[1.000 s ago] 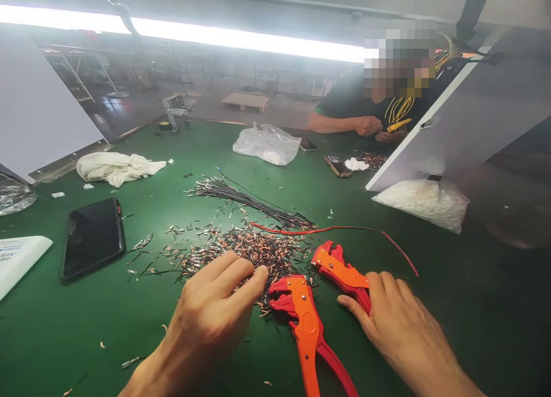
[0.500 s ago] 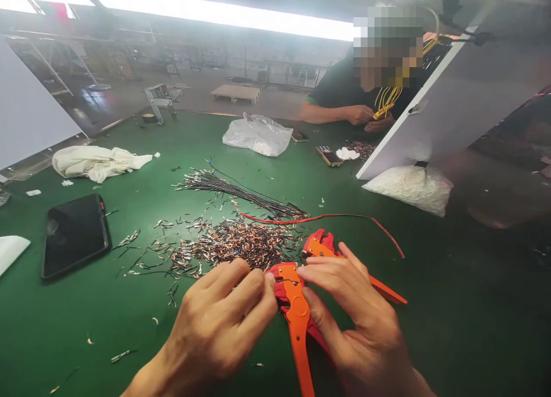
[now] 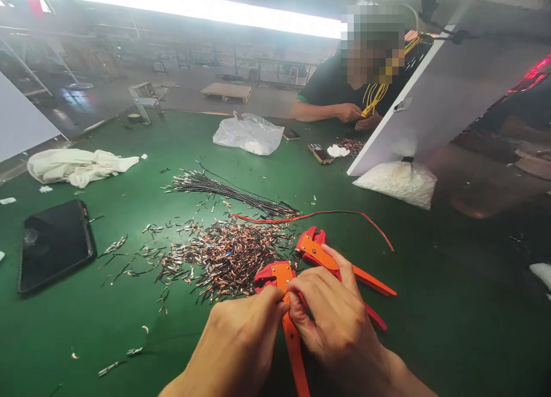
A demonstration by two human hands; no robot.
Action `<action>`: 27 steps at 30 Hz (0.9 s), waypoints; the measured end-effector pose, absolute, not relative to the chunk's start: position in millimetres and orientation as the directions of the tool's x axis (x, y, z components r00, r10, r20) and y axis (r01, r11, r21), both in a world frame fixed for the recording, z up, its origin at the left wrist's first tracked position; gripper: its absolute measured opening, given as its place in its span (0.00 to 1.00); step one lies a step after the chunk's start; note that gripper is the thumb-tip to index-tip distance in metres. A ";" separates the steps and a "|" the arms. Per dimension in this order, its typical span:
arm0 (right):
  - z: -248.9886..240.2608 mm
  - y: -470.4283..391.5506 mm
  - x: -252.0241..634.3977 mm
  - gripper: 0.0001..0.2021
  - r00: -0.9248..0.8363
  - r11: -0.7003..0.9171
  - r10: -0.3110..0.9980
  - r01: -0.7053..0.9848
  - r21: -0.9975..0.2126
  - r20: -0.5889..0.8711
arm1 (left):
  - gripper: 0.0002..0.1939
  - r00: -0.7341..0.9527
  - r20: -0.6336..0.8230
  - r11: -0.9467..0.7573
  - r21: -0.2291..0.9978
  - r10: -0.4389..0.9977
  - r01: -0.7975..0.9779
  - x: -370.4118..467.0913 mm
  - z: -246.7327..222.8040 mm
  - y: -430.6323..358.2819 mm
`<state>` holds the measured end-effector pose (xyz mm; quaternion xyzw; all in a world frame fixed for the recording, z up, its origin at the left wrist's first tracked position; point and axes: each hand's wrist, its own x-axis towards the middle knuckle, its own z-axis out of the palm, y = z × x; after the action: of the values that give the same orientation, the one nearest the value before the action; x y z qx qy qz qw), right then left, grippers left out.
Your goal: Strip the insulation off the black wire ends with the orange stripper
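Observation:
My left hand point(image 3: 241, 334) is closed, its thumb and finger pinched over the near orange-and-red wire stripper point(image 3: 293, 345). Close against it, my right hand point(image 3: 331, 316) is also pinched, fingertips nearly touching the left ones. What the fingertips hold is too small and hidden to make out. A second orange-and-red stripper point(image 3: 370, 280) lies just beyond my right hand, partly covered by it. Beyond my hands spreads a pile of short black and copper wire pieces point(image 3: 232, 253). A bundle of long black wires point(image 3: 232, 191) lies behind the pile, beside a thin red strip point(image 3: 327, 213).
A black phone point(image 3: 55, 245) and a white cloth point(image 3: 81, 164) are at the left. Farther back lie a clear plastic bag point(image 3: 249, 134) and another phone point(image 3: 321, 154). A person point(image 3: 322, 93) holds yellow wires across the table. A white panel and a white bag point(image 3: 398, 182) stand right.
My hands have come together over the near stripper, the right hand closing from a looser pose. The small dark wire between the fingers is no longer visible. The view has shifted slightly.

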<state>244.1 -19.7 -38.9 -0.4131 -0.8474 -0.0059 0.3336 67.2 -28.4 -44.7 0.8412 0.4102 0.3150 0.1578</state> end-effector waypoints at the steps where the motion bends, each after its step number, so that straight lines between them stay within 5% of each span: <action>1: -39.8 -19.3 244.8 0.07 -0.464 0.674 0.687 0.694 -0.252 0.559 | 0.09 0.464 0.348 -0.578 0.554 0.815 0.599 68.3 -45.5 -29.6; 8: -34.9 -20.1 235.9 0.08 -0.323 0.632 0.719 0.672 -0.386 0.615 | 0.12 0.525 0.402 -0.651 0.587 0.750 0.481 64.0 -55.0 -27.2; 13: -31.4 -21.0 233.0 0.07 -0.216 0.590 0.732 0.676 -0.442 0.647 | 0.14 0.574 0.439 -0.720 0.491 0.691 0.491 61.4 -50.3 -28.7; 24: -16.0 -1.2 234.3 0.09 -0.226 0.551 0.730 0.754 -0.358 0.646 | 0.13 0.474 0.585 -0.736 0.367 0.658 0.569 70.3 -27.8 -22.9; 27: -3.0 16.0 247.2 0.10 -0.089 0.395 0.781 0.837 -0.379 0.618 | 0.11 0.467 0.542 -0.694 0.355 0.699 0.627 61.7 -26.3 -27.7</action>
<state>247.2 16.0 -3.0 -0.5488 -0.7371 -0.0351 0.3928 61.7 -27.7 -26.3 0.8547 0.3878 0.3410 0.0529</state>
